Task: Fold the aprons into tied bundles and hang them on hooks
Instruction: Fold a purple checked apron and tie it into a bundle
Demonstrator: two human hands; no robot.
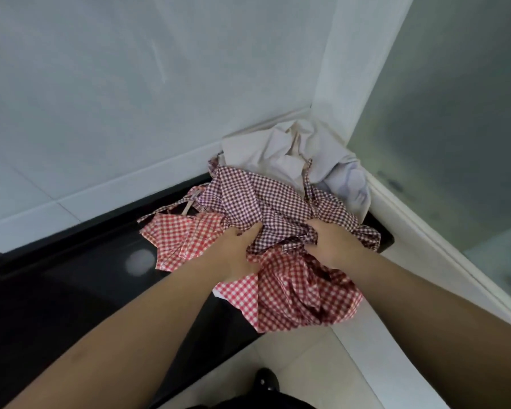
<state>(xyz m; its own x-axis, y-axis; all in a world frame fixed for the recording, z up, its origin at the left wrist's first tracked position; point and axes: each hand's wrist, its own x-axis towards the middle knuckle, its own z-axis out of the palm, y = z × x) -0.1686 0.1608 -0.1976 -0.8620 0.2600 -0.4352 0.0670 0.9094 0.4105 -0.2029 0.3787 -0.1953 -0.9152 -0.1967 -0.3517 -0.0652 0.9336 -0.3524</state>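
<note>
Grip tight: left hand, right hand clutch maroon-checked apron atop red-checked apron

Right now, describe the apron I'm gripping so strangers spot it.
On the black counter, in the corner, lies a cloth heap. The left hand and right hand grip its middle piece: the maroon checked apron, darker than the red checked apron nearer you and the white cloth behind.

Red gingham apron; maroon gingham apron; white cloth.
</note>
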